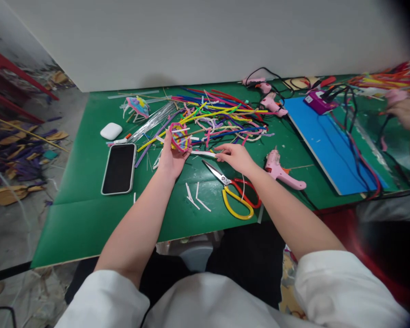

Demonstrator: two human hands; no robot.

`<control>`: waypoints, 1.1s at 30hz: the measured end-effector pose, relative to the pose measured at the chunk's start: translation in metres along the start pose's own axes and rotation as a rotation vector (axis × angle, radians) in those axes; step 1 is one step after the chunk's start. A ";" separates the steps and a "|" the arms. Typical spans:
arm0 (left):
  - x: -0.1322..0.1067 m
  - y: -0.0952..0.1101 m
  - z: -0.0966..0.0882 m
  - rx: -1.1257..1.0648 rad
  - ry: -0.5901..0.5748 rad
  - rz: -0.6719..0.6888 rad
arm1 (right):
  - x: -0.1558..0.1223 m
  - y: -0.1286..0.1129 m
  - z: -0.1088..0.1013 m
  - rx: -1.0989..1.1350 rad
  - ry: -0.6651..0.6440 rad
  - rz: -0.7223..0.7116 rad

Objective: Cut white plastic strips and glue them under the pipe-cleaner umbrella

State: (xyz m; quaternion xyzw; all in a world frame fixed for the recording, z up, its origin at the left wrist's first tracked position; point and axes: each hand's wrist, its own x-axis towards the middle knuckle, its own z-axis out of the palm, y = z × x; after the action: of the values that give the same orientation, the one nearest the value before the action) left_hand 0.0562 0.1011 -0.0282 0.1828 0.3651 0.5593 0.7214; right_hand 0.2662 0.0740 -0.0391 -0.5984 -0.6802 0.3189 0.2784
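Observation:
My left hand (171, 163) is closed around a small umbrella-like pipe-cleaner craft (179, 139) with a pink rim, yellow and blue inside, and white strips sticking out. A narrow white strip (203, 153) runs from the craft's lower edge to my right hand (238, 158), whose fingers pinch its far end. Whether the strip is fixed to the craft, I cannot tell. Just below the right hand lie scissors (222, 176) with red and yellow handles. Short white strip pieces (191, 198) rest on the green table (89, 218) between my forearms.
Many colored pipe cleaners (222, 109) are heaped behind my hands. A similar craft (136, 107), an earbud case (111, 131) and a phone (119, 168) lie left. A pink glue gun (280, 171), blue board (328, 146) and corded purple power block (319, 101) lie right, near another person's hand (408, 114).

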 end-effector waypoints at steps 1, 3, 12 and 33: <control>-0.001 0.000 0.000 -0.001 0.000 -0.002 | 0.000 0.000 0.000 -0.005 -0.003 -0.006; -0.002 0.002 0.002 -0.015 -0.013 0.003 | -0.001 -0.003 -0.001 -0.029 -0.009 -0.023; 0.007 -0.010 0.016 -0.008 -0.085 -0.046 | -0.001 -0.010 0.003 -0.131 0.018 -0.082; 0.013 -0.016 0.010 0.000 -0.063 -0.015 | -0.005 -0.012 0.000 -0.009 0.070 -0.031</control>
State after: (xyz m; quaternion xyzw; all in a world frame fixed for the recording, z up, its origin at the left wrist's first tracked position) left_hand 0.0758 0.1097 -0.0361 0.1977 0.3437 0.5476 0.7368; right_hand 0.2588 0.0684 -0.0300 -0.5997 -0.6807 0.2904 0.3044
